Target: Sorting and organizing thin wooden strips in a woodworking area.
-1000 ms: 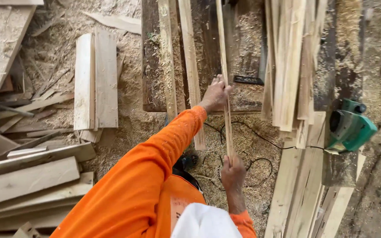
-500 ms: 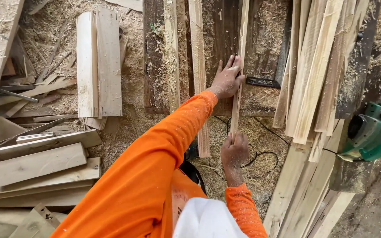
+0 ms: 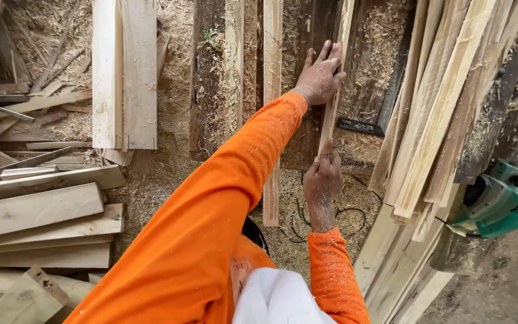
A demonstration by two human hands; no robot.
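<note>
Reaching forward from an orange sleeve dusted with sawdust, the left hand [image 3: 321,75] lay with fingers spread nearly flat, pressing on the upper part of a thin, pale wooden strip [image 3: 333,96] that ran lengthwise away from the person. The right hand [image 3: 322,180], nearer the body, was curled around the lower end of the same strip, its fingers closed on the wood and its wrist bent upward. The strip rested over a dark, weathered wooden board [image 3: 307,36] strewn with sawdust, between a light narrow plank [image 3: 272,108] on its left and a leaning bundle of pale sawn slats [image 3: 439,120] on its right, just beside it. A black-edged frame piece [image 3: 361,125] sat close to the strip's right side. A thin black cable [image 3: 331,219] looped over the sawdust-covered ground [image 3: 169,174] below the right hand. Far right, a green electric power tool [image 3: 499,201] lay beside the slats, well apart from both hands. To the left, two wide pale boards [image 3: 124,72] lay side by side, and a loose stack of short, light planks [image 3: 37,222] filled the lower left corner. A white cloth shape [image 3: 277,300] showed at the bottom edge, against the orange garment.
</note>
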